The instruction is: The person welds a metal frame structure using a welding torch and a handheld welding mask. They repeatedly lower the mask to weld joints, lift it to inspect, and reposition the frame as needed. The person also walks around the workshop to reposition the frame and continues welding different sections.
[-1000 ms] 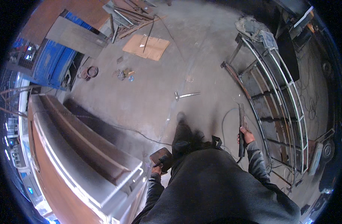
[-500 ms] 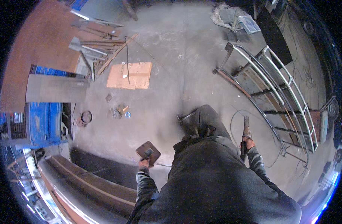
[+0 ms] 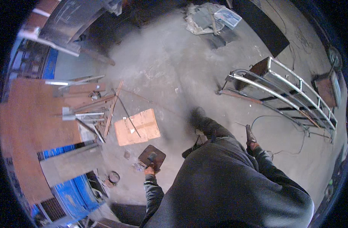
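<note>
My left hand (image 3: 149, 171) is closed round the handle of a dark brown, square hand-held welding shield (image 3: 148, 151), which has a small rectangular window. In my right hand (image 3: 253, 145) is a dark, long-bodied welding electrode holder (image 3: 250, 133). A thin rod sticks out from its tip. Behind that hand a dark cable (image 3: 280, 152) trails over the floor. Both arms are held out low on either side of my body, the shield at the left and the holder at the right.
A curved tubular metal frame (image 3: 295, 89) lies at the right. Left of me are flattened cardboard (image 3: 139, 129), metal scrap (image 3: 90, 114), a brown sheet (image 3: 37, 125) and a worn blue metal object (image 3: 77, 192). A cloth bundle (image 3: 200, 19) and a black sheet (image 3: 263, 28) lie far ahead.
My body has turned left and a leg has stepped forward, so the cardboard is nearer and the frame sits farther right. Both hands have kept their hold.
</note>
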A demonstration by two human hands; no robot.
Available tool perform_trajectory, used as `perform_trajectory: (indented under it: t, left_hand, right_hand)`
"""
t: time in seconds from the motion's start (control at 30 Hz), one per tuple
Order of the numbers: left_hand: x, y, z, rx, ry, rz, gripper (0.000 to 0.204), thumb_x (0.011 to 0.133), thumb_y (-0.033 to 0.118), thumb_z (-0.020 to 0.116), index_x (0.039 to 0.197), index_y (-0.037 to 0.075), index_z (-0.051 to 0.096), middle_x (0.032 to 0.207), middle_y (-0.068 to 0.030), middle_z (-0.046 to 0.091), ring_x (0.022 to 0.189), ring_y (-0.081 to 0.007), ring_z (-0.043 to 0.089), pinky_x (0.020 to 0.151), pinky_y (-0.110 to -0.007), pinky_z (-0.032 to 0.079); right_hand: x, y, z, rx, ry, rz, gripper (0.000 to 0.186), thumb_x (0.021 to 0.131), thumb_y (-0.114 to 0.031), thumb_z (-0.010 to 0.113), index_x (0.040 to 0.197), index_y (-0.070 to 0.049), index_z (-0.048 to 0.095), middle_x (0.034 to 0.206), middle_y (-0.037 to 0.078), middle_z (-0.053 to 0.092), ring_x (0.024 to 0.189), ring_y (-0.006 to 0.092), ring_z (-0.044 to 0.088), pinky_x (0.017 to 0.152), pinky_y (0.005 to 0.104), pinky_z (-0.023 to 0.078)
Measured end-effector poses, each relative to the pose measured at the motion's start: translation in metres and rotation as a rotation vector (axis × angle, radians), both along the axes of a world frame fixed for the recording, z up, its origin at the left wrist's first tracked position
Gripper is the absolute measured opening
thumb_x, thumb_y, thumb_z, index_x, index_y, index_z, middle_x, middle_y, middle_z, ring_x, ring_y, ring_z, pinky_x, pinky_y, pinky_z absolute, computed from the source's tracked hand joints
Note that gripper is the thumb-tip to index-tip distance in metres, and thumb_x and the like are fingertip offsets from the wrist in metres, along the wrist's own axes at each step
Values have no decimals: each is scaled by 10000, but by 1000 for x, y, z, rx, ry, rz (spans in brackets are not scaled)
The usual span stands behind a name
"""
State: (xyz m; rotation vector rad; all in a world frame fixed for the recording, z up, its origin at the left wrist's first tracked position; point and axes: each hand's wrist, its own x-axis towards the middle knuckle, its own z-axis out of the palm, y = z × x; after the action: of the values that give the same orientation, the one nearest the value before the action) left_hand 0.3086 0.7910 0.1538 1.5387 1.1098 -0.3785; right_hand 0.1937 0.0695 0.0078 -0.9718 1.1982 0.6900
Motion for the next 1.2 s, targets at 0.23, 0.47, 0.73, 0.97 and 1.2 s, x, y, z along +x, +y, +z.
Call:
perform_trajectory:
  t: [0.23, 0.47, 0.73, 0.97, 1.2]
  left_hand:
    - [193, 15, -14, -121, 21, -121, 288, 819, 134, 651, 1103, 117, 607, 964, -120, 646, 707, -288, 656, 508, -463, 596]
    - [430, 47, -42, 14, -170, -543, 206, 815, 178, 661, 1012, 116, 651, 873, -105, 655, 712, -275, 649, 550, -463, 568]
    - [728, 10, -39, 116, 23, -804, 277, 824, 186, 684, 1046, 26, 636, 970, -121, 647, 927, -268, 619, 737, -388, 528]
    - [896, -59, -8, 112, -85, -941, 430, 845, 118, 639, 1229, 0, 487, 1082, -137, 600, 882, -316, 624, 593, -472, 589]
    - [1009, -217, -5, 8, -46, -1240, 460, 839, 118, 642, 1258, 14, 482, 1101, -153, 591, 888, -321, 623, 564, -455, 587]
  right_hand:
    - [95, 64, 79, -89, 201, -359, 263, 881, -366, 552, 911, -109, 511, 576, 131, 465, 467, 313, 516, 422, 483, 446]
    - [134, 126, 97, -203, 125, -865, 288, 837, -372, 593, 808, -105, 490, 588, 102, 482, 469, 284, 522, 413, 431, 446]
    - [215, 279, 149, -409, 201, -1039, 300, 812, -352, 650, 798, -71, 547, 563, 93, 489, 456, 282, 539, 419, 442, 457]
    - [303, 391, 135, -272, 481, -1277, 286, 766, -338, 657, 764, -66, 570, 608, 112, 538, 490, 287, 555, 451, 426, 474]
    - [407, 444, 148, -220, 416, -1608, 270, 804, -307, 636, 885, -74, 526, 646, 119, 524, 503, 279, 542, 444, 429, 455]
